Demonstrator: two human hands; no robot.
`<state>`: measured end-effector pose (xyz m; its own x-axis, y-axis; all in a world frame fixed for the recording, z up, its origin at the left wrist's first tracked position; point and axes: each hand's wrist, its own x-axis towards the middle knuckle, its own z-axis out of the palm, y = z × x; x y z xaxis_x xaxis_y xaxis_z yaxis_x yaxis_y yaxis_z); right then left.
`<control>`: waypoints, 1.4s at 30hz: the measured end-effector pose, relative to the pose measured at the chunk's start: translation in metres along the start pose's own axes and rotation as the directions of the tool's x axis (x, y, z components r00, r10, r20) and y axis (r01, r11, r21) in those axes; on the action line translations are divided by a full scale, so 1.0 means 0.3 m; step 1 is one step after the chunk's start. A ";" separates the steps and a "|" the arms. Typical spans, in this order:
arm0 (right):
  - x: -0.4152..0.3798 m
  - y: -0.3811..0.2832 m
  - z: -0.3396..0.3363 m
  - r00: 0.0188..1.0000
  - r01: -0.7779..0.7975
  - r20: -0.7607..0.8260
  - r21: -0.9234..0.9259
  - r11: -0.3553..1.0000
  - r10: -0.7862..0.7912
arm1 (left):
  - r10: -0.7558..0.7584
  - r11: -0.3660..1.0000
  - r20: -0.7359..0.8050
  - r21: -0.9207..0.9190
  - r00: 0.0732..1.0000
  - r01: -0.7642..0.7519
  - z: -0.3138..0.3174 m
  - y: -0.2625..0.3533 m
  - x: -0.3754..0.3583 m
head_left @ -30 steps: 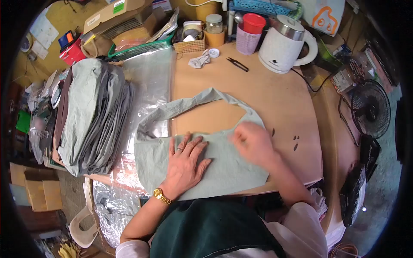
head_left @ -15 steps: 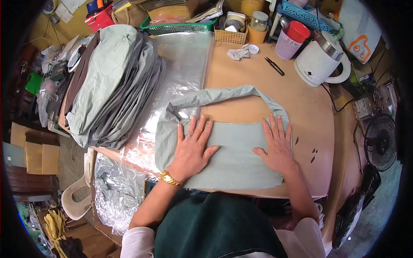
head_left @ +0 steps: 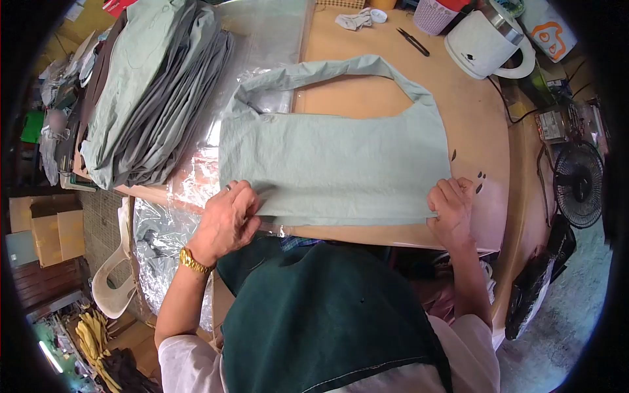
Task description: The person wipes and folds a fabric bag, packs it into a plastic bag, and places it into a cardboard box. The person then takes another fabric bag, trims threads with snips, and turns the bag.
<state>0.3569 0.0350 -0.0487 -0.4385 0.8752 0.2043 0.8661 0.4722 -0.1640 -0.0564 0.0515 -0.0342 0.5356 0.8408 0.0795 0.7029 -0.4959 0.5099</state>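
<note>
A pale green cloth bag [head_left: 341,157] lies spread on the tan table, its strap looping away from me toward the back. My left hand [head_left: 230,217], with a gold watch at the wrist, is closed on the bag's near left corner. At the near right corner, my right hand [head_left: 451,208] pinches the cloth. The near edge between the two hands runs fairly straight and looks doubled. Clear plastic sheets [head_left: 268,33] lie partly under the bag's left side.
Piled grey-green cloth [head_left: 151,92] stands at the left. Small black scissors [head_left: 413,41], a crumpled white cloth [head_left: 354,21] and a white kettle [head_left: 481,42] are at the back right. A black fan [head_left: 580,187] stands far right.
Both hands have left their flat position on the cloth and moved to its near corners, fingers now closed on it. The view has tilted down, and the bag appears higher in it.
</note>
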 end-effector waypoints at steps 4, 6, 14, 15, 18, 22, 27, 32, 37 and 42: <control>-0.010 0.007 0.031 0.987 0.082 -0.128 -0.107 0.991 -0.095 | 0.068 0.991 0.017 0.118 0.998 -0.070 0.069 -0.042 -0.007; 0.002 0.027 0.039 1.000 0.010 -0.012 -0.167 0.986 -0.012 | 0.037 0.995 0.012 0.097 0.999 -0.038 0.092 -0.054 -0.018; 0.136 -0.135 -0.130 0.960 -0.278 0.087 0.191 0.941 0.266 | -0.032 0.999 0.158 0.004 0.987 0.032 0.075 -0.018 0.005; 0.154 -0.150 -0.073 0.967 -0.250 -0.051 0.027 0.968 0.251 | -0.060 0.998 0.261 0.025 0.963 0.056 0.061 -0.025 0.015; 0.123 -0.143 0.113 0.932 -0.276 0.229 -0.049 0.960 0.280 | -0.154 0.981 0.407 -0.050 0.900 0.190 -0.123 0.101 0.095; 0.141 -0.136 0.109 0.957 -0.222 0.183 -0.031 0.975 0.224 | 0.051 0.951 -0.115 0.309 0.992 -0.014 -0.025 0.107 0.224; 0.181 -0.132 0.089 0.942 -0.201 0.276 0.000 0.980 0.193 | -0.022 0.920 -0.073 0.388 0.997 0.048 0.065 -0.123 0.277; 0.286 -0.042 -0.037 0.919 -0.192 0.377 0.177 0.965 0.113 | -0.157 0.969 -0.030 0.188 0.987 0.160 0.053 0.182 0.238; 0.786 0.136 -0.030 0.993 -0.095 -0.022 0.398 0.912 0.113 | -0.055 0.988 -0.078 -0.145 0.995 0.044 0.026 0.134 0.200; 1.156 0.351 0.312 0.996 -0.076 -0.022 0.223 0.972 0.083 | 0.082 0.954 -0.849 -0.084 0.522 -0.287 -0.355 0.324 0.075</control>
<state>0.2735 0.3981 -0.0853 -0.3593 0.9090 0.2113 0.8217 0.4155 -0.3902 -0.0260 0.0454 0.1085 -0.0600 0.5825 0.8106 0.4782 -0.6960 0.5356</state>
